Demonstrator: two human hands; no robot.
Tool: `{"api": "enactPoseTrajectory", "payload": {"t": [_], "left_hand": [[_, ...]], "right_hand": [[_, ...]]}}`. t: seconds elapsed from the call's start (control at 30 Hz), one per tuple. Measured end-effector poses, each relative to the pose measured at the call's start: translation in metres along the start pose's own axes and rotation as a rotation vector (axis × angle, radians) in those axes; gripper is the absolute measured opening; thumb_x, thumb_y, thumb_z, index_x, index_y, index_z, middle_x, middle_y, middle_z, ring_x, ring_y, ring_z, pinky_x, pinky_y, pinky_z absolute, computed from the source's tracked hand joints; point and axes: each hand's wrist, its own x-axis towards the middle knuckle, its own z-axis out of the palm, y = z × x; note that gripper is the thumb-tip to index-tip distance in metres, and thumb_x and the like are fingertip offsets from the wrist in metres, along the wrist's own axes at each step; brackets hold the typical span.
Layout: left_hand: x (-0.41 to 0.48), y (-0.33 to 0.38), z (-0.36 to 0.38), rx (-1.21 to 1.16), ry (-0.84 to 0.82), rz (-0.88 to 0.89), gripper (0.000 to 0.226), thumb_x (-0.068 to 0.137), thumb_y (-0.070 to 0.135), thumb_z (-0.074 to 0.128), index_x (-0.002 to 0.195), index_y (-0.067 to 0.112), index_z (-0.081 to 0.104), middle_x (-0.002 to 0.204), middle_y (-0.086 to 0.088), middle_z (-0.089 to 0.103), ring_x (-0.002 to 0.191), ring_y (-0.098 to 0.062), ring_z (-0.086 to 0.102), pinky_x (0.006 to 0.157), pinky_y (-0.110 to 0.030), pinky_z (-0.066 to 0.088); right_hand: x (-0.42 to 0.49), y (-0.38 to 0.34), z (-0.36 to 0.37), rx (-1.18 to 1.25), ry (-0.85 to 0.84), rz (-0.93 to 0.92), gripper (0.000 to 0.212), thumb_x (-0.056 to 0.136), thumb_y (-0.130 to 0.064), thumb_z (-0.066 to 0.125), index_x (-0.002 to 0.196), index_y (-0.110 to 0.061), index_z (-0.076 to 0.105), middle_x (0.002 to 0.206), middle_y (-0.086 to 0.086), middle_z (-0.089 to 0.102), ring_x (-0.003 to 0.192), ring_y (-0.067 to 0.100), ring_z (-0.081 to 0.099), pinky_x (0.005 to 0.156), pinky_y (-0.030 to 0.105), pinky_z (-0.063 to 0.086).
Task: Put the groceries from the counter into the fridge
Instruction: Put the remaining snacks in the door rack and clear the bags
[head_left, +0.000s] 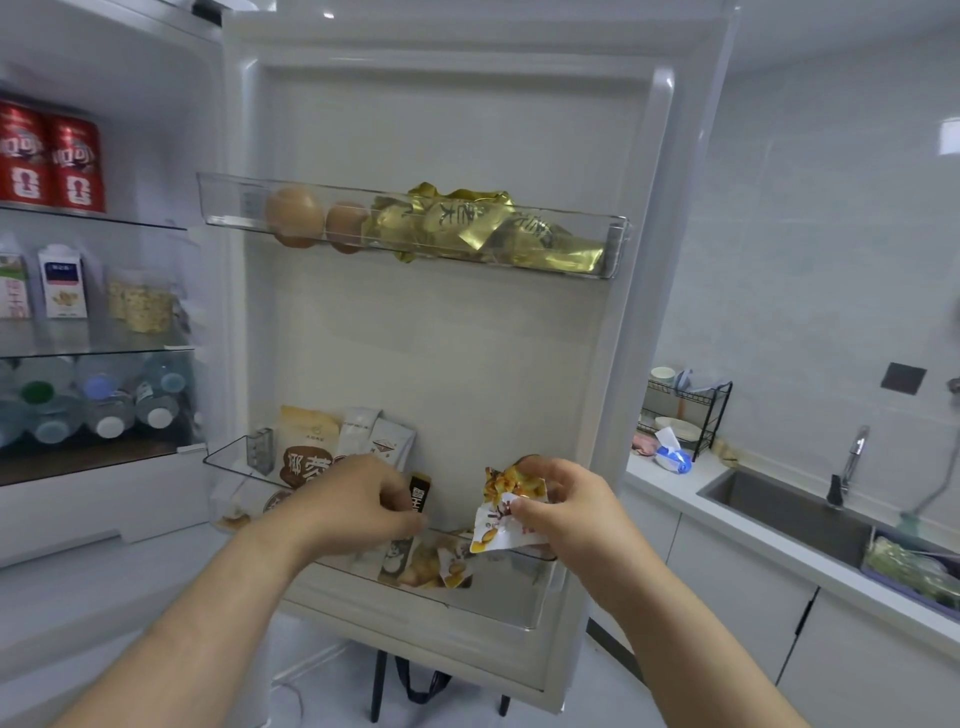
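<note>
White-tiled kitchen; fridge door (441, 338) stands open toward the camera, with the counter (670, 483) to its right. Left hand (358, 499): grip closed, fingers curled round a dark sachet (418, 498), which it holds upright over the middle of the lower door bin (498, 597). Right hand (566, 506): grip closed, thumb and fingers pinching a crumpled white-and-yellow snack packet (501, 525) just above the bin's right part. The two hands are near each other but apart. Small packets already lie in the bin below both hands, and taller pouches (332, 441) stand at its left end. The upper door bin (615, 244) holds brown eggs (294, 212) on the left and gold packets (483, 223) on the right. Fridge shelves at left: red cans (49, 156) on top, cartons (62, 283) below them, water bottles (104, 405) lowest. The counter carries a dish rack (711, 410) and a sink (779, 514).
</note>
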Motion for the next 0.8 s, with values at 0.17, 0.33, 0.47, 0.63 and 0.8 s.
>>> {"api": "enactPoseTrajectory", "payload": {"t": [0.17, 0.33, 0.47, 0.63, 0.8], "left_hand": [[-0.005, -0.013, 0.004, -0.070, 0.067, -0.027, 0.016, 0.067, 0.044, 0.083, 0.068, 0.031, 0.074, 0.071, 0.016, 0.070, 0.068, 0.000, 0.066, 0.070, -0.030, 0.058], [-0.006, -0.018, 0.004, -0.066, 0.085, -0.001, 0.020, 0.066, 0.048, 0.083, 0.063, 0.032, 0.071, 0.069, 0.018, 0.068, 0.067, 0.001, 0.063, 0.069, -0.031, 0.057], [-0.004, -0.022, 0.005, -0.044, 0.066, 0.021, 0.023, 0.069, 0.051, 0.080, 0.068, 0.030, 0.070, 0.071, 0.016, 0.067, 0.070, 0.001, 0.062, 0.068, -0.027, 0.055], [-0.003, -0.022, 0.008, 0.013, 0.096, 0.075, 0.024, 0.074, 0.052, 0.076, 0.072, 0.030, 0.067, 0.075, 0.014, 0.064, 0.072, 0.000, 0.059, 0.064, -0.023, 0.050], [-0.003, -0.024, 0.007, 0.027, 0.102, 0.096, 0.027, 0.075, 0.055, 0.074, 0.076, 0.029, 0.068, 0.077, 0.014, 0.064, 0.074, 0.000, 0.058, 0.069, -0.025, 0.051]], "right_hand": [[0.016, -0.006, 0.019, -0.048, 0.017, -0.004, 0.034, 0.085, -0.013, 0.074, 0.113, -0.028, 0.062, 0.100, -0.007, 0.069, 0.087, 0.012, 0.071, 0.080, 0.032, 0.060], [0.028, -0.011, 0.035, -0.167, -0.014, 0.011, 0.037, 0.086, -0.011, 0.070, 0.114, -0.033, 0.059, 0.098, -0.009, 0.066, 0.085, 0.010, 0.067, 0.072, 0.022, 0.057], [0.035, -0.013, 0.050, -0.371, -0.090, 0.160, 0.039, 0.082, -0.008, 0.067, 0.113, -0.030, 0.057, 0.094, -0.005, 0.061, 0.084, 0.015, 0.061, 0.070, 0.027, 0.056], [0.040, -0.019, 0.056, -0.594, -0.241, 0.265, 0.010, 0.082, -0.016, 0.070, 0.092, -0.017, 0.066, 0.082, 0.000, 0.063, 0.066, 0.011, 0.061, 0.062, 0.021, 0.050], [0.042, -0.017, 0.062, -0.579, -0.332, 0.330, 0.011, 0.087, -0.020, 0.065, 0.096, -0.016, 0.070, 0.093, 0.008, 0.074, 0.073, 0.019, 0.073, 0.073, 0.030, 0.061]]}}
